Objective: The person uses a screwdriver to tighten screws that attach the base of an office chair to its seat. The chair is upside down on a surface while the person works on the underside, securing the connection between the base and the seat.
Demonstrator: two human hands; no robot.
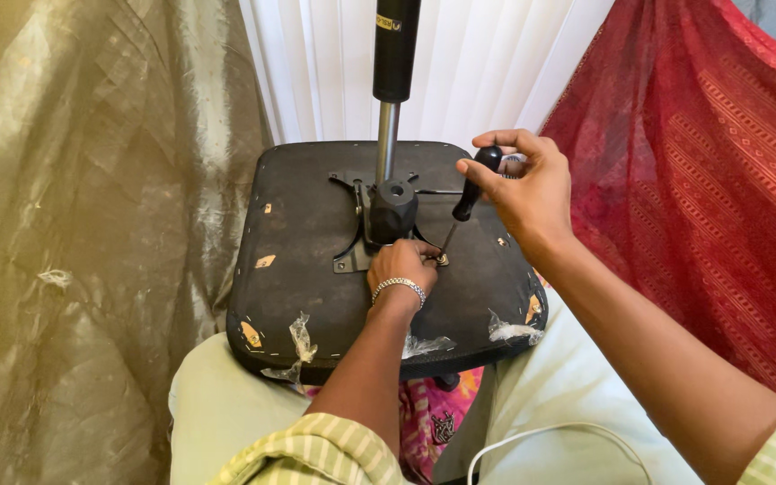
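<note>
Black and scuffed, the underside of a chair seat (307,269) lies across the person's lap, with torn scraps of clear plastic (302,339) hanging from its near edge. A metal plate (352,258) is fixed at its middle, and from the hub there a gas-lift post (394,54) rises straight up, its thin steel rod below and its thick black cylinder above. The right hand (527,189) is closed around the black handle of a screwdriver (467,199), thumb and fingers wrapped over the top; the shaft slants down and to the left, its tip meeting the plate's near right corner. The left hand (403,265), a silver bracelet (399,287) on the wrist, rests on the plate right at that tip, fingers curled and pinched together; whether they grip a screw I cannot tell. Olive-gold cloth (83,224) drapes on the left, red patterned cloth (702,180) on the right, and white blinds (478,63) hang behind. A white cable (541,436) crosses the pale green trousers (226,404).
</note>
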